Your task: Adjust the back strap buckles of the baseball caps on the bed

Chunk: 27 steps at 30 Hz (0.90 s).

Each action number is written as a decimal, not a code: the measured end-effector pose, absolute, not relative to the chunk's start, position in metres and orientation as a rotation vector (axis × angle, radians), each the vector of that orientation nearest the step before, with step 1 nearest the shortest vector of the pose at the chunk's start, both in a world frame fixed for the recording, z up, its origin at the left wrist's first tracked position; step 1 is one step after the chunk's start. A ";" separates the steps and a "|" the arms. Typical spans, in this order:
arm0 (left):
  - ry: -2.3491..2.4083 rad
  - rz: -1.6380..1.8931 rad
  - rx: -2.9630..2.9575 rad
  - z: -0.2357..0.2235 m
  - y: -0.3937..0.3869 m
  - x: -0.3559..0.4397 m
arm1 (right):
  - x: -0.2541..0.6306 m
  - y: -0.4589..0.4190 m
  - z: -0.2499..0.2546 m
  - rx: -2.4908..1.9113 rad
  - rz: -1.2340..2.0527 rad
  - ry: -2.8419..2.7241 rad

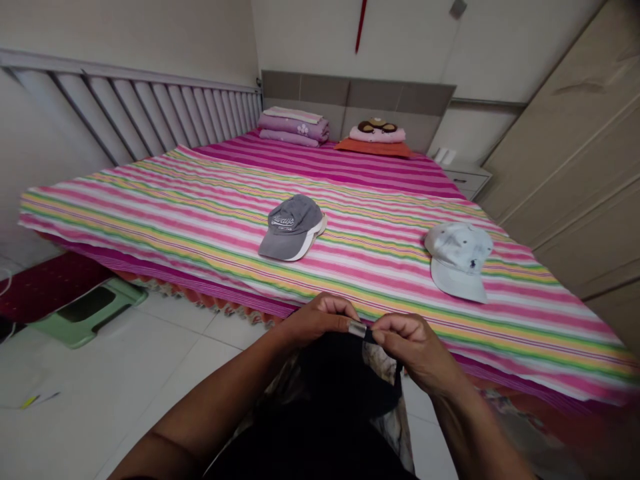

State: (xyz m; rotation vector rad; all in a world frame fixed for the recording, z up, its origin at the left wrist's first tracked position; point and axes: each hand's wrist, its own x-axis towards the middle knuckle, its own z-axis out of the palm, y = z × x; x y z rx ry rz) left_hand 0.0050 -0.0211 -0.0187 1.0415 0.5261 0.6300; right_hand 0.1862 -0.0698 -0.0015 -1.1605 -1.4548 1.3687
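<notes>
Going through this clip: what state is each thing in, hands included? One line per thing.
Left hand: pinching at the metal buckle
Right hand: pinching the strap
Metal buckle: on the strap; fastening unclear
Black cap: held up by its strap
Gray cap: upright on the bed
Pale cap: upright on the bed
Striped sheet: spread out
Purple bedding: folded, stacked
Drawer: shut

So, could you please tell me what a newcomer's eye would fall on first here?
Probably the brightly striped sheet, spread across the bed in mid-view. On it, a gray cap lies near the centre and a pale cap farther right. Then, in front of the bed, the left hand pinches a shiny metal buckle and the right hand the dark strap beside it.
</notes>
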 end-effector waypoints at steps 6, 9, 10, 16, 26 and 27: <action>0.524 0.632 1.087 -0.020 -0.022 0.004 | 0.183 -0.071 -0.004 -1.147 1.412 -1.351; 0.496 0.672 1.111 -0.022 -0.022 0.005 | 0.181 -0.071 -0.006 -1.136 1.443 -1.246; 0.482 0.706 1.116 -0.022 -0.023 0.006 | 0.180 -0.071 -0.007 -1.133 1.456 -1.212; 0.499 0.859 1.205 -0.024 -0.025 0.006 | 0.173 -0.072 -0.012 -1.125 1.538 -1.047; 0.440 0.999 1.506 -0.031 -0.026 0.003 | 0.166 -0.074 -0.013 -1.035 1.621 -0.871; 0.442 1.029 1.514 -0.032 -0.026 0.004 | 0.166 -0.073 -0.014 -1.028 1.623 -0.868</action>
